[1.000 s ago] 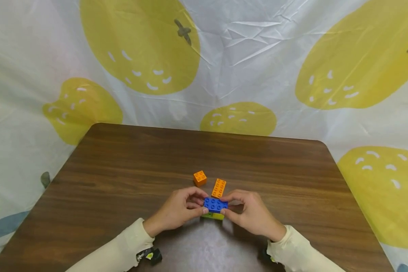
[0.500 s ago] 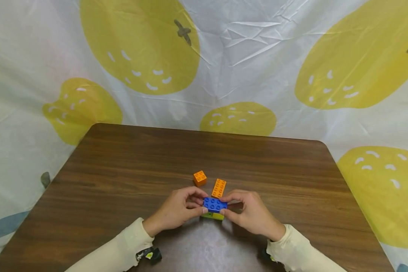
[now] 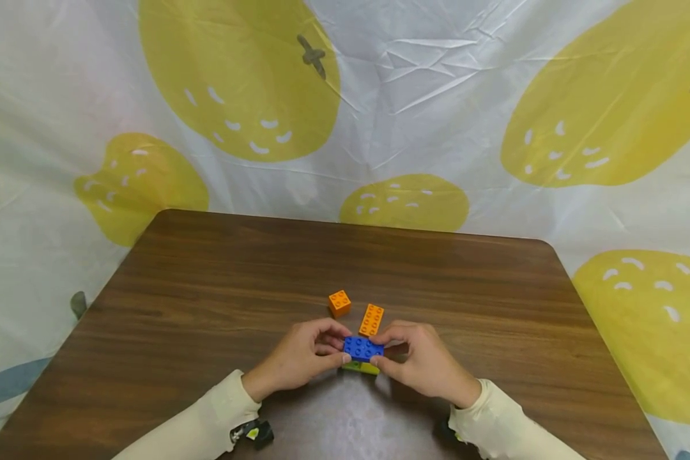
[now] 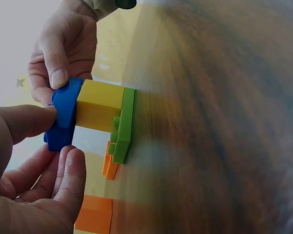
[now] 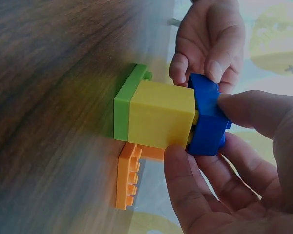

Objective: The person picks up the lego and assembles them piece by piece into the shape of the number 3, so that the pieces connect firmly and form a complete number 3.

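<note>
Both hands hold a blue toy building brick (image 3: 363, 349) at its two ends. My left hand (image 3: 301, 352) pinches the left end between thumb and fingers; my right hand (image 3: 425, 358) does the same at the right end. Directly beneath is a yellow block (image 5: 161, 114), standing on a flat green brick (image 4: 123, 131) on the table. In the right wrist view a narrow gap with yellow studs shows between the yellow block and the blue brick, which sits slightly tilted. Green studs stick out beside the yellow block in the left wrist view.
Just behind the hands lies a flat orange brick (image 3: 371, 319) with two rows of studs. A small square orange brick (image 3: 340, 303) stands farther back and to the left. The brown wooden table (image 3: 236, 268) ends at a lemon-patterned curtain (image 3: 408, 128).
The blue brick has tipped very slightly between the fingers. Both hands keep nearly the same place and grip, and the orange bricks stay where they were.
</note>
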A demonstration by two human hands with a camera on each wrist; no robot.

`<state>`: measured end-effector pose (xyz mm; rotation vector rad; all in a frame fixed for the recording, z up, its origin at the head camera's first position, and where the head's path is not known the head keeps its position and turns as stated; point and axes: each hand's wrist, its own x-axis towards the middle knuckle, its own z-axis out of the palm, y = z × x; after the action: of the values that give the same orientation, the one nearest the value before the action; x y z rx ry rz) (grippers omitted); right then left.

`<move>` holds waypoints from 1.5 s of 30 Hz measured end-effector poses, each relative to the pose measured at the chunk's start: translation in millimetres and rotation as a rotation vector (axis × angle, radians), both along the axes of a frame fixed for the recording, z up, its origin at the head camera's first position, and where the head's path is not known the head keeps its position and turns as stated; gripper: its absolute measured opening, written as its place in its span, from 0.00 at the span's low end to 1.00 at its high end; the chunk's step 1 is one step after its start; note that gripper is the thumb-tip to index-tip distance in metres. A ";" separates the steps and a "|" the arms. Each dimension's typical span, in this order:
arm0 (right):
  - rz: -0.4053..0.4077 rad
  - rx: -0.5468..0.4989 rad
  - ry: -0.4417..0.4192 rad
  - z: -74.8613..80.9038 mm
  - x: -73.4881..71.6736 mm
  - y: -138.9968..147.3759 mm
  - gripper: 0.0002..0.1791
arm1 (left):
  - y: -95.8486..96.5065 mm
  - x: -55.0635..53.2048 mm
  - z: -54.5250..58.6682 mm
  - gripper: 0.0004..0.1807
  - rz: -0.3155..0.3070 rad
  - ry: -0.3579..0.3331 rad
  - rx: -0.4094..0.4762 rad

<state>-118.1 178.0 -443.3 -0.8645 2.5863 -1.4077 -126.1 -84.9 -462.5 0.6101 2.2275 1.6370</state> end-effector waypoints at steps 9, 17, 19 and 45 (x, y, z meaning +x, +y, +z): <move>0.022 -0.017 0.016 -0.4 -1.6 1.8 0.11 | -0.4 -1.0 1.5 0.17 -0.005 -0.001 0.000; 0.036 -0.022 0.014 -6.3 -0.2 5.9 0.11 | 1.2 0.5 2.0 0.17 -0.005 0.004 -0.010; 0.032 -0.028 0.007 -7.1 0.1 6.3 0.11 | 1.7 1.0 1.6 0.17 -0.004 0.004 -0.011; 0.050 0.017 0.026 -7.5 -5.1 8.8 0.14 | -1.6 -0.8 2.1 0.20 -0.005 0.009 -0.015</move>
<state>-123.2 186.8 -450.8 -0.9444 2.5728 -1.3685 -127.0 -86.5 -460.4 0.6194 2.2412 1.6168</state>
